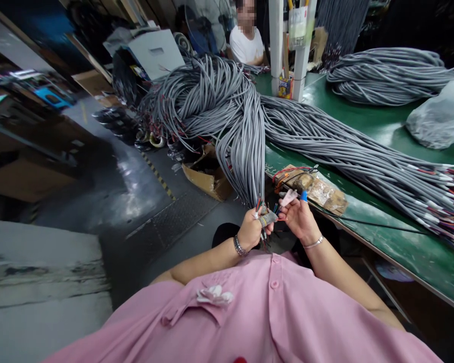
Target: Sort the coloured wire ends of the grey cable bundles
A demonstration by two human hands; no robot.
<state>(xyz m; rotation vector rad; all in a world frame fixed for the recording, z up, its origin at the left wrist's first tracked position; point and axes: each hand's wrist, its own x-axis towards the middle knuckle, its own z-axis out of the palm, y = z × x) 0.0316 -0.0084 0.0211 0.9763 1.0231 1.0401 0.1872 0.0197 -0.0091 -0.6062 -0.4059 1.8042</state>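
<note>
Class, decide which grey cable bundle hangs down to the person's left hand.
The hanging bundle at centre, its lower ends at the left hand; the long bundle stretching right and the back-right coil lie on the green table.

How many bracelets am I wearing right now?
2: a dark bracelet around your left wrist and a silvery bracelet around your right wrist. No others show on your arms.

The pink shirt (249,320) has matching round buttons (274,284)
</note>
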